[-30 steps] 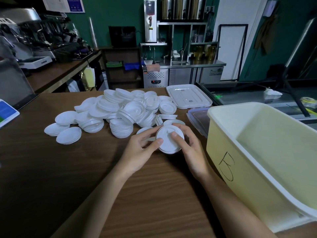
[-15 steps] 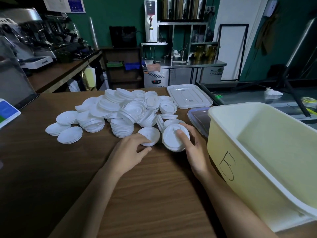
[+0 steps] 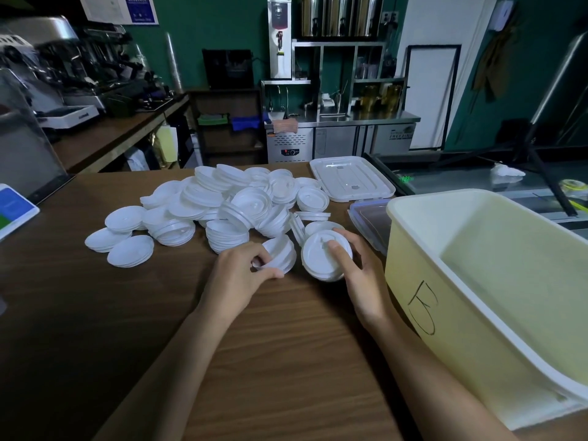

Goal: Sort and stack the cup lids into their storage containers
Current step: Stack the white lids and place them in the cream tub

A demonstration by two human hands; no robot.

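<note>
A heap of white cup lids (image 3: 222, 205) covers the middle of the wooden counter (image 3: 280, 345). My right hand (image 3: 359, 275) grips a short stack of white lids (image 3: 318, 259), thumb on top and fingers curled round its far edge. Just left of it, my left hand (image 3: 241, 275) pinches the near rim of a small tilted stack of lids (image 3: 281, 249). A large pale yellow storage container (image 3: 445, 313) with a handwritten mark stands to the right, its inside bare where I see it.
A white container cover (image 3: 351, 183) lies behind the heap. A clear lidded box (image 3: 370, 221) sits between it and the yellow container. A tablet (image 3: 12, 208) lies at the left edge. Coffee machines, shelves and a steel fridge unit stand beyond the counter.
My hands have parted: the right one carried its lid stack a little to the right, and the left one let go of it and took hold of a second small stack.
</note>
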